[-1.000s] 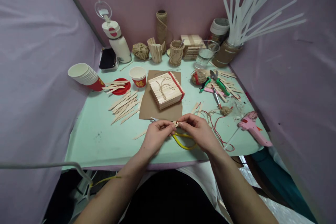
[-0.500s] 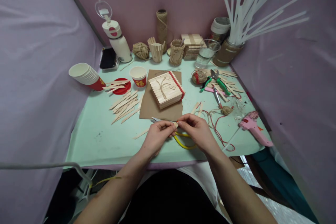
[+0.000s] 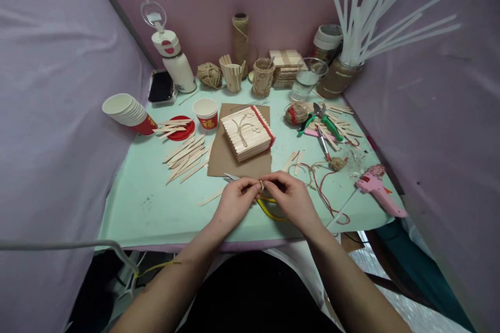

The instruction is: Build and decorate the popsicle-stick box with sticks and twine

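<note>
My left hand (image 3: 237, 202) and my right hand (image 3: 292, 196) meet near the table's front edge. The fingertips of both are pinched on a small piece of tan twine (image 3: 261, 183), mostly covered by the fingers. Beneath them lie scissors with yellow handles (image 3: 269, 213), blade tips poking out to the left of my left hand. Just beyond, a box of wooden sticks (image 3: 247, 135) rests on brown cardboard (image 3: 217, 164). Its top carries a twine stem pattern, and a red cord band runs along its right side.
To the left are loose wooden sticks (image 3: 186, 158), a red lid (image 3: 182, 129) and stacked paper cups (image 3: 130, 113). Red cord (image 3: 322, 190), a pink glue gun (image 3: 377, 192) and green-handled cutters (image 3: 332, 129) lie right. A glass of water (image 3: 307, 82) stands at the back.
My right hand has shifted slightly left, closer to my left hand. A small loop of twine now shows between the fingertips. The box and scissors stay in place.
</note>
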Demonstrator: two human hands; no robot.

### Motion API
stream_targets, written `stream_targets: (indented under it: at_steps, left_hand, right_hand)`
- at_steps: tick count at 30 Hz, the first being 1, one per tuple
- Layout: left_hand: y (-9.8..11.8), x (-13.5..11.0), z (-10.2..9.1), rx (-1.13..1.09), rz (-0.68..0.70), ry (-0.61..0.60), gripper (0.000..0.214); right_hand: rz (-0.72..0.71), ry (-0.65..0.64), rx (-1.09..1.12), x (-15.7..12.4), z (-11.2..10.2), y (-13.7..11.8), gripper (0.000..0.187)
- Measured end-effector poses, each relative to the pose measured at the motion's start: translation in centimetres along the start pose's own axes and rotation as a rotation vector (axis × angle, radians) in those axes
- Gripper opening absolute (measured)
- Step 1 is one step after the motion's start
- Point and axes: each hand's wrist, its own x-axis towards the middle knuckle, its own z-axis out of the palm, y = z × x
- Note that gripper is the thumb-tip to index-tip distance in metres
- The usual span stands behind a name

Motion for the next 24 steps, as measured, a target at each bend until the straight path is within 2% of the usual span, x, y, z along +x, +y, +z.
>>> stream_targets:
  at_steps: [6,13,24]
  left_hand:
    - [0.0,-0.2,0.0,0.059,0.028,0.025,0.022]
    - [-0.3,0.1,-0.4,-0.011,0.008,0.01,0.029]
    - [-0.1,-0.1,-0.1,-0.021,0.005,-0.024,0.027]
  right_hand:
    - [-0.079,0.051,-0.087,-0.4,0.6,-0.2,0.015]
    - [0.095,0.021,0.102,0.1,-0.3,0.7,0.02]
    - [0.188,-0.017,0.192,0.3,-0.2,0.6,0.019]
